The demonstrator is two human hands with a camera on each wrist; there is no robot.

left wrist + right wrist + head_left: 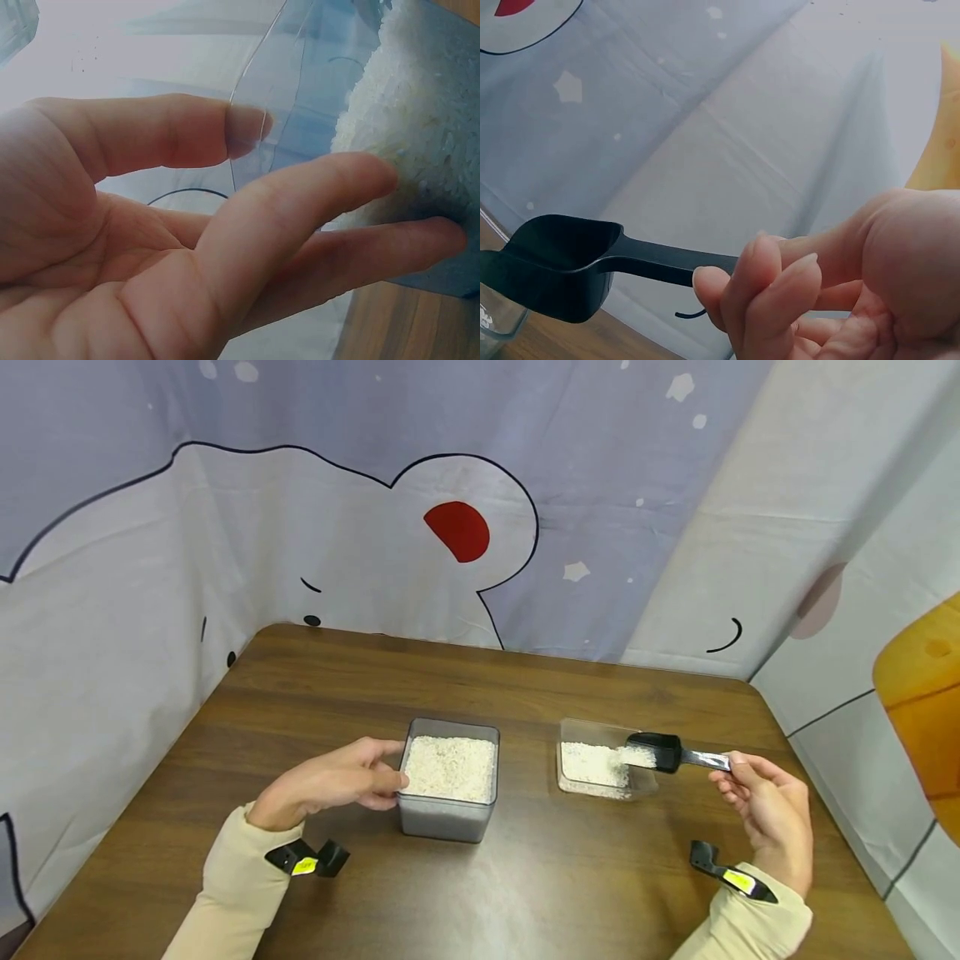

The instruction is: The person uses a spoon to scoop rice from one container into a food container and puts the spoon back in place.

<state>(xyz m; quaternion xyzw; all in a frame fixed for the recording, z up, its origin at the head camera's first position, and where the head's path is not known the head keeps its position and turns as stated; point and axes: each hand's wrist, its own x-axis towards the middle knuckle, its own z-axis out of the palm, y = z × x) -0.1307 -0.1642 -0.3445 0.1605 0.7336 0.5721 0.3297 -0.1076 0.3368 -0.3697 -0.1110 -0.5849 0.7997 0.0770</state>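
pinching the left wall of a tall, square, smoky-grey clear plastic box, the left hand seems to lap its thumb over the rim while its fingers lie along the outside. the box stands upright on the brown wood-grain desk, filled most of the way up with white, rice-like grains. that hold looks good for steadying; a light touch should do, since squeezing the thin wall could flex it.

to the right, well apart from the tall box, sits a low, rectangular clear plastic dish with a shallower bed of grains, lying mostly toward its left side. over its right end hangs a black plastic scoop, its mouth turned left and a small load of grains at the lip.

furthest right, the right hand holds the scoop by the end of its handle, in a narrow pinch between thumb and fingers. the step in hand looks like working the scoop at the low dish; whether grains are going in or coming out, i cannot tell. either way, it pays to keep the lip inside the dish walls, keep the bowl low and turn the wrist slowly so nothing scatters. a grip nearer the bowl would probably give steadier control of the tilt.
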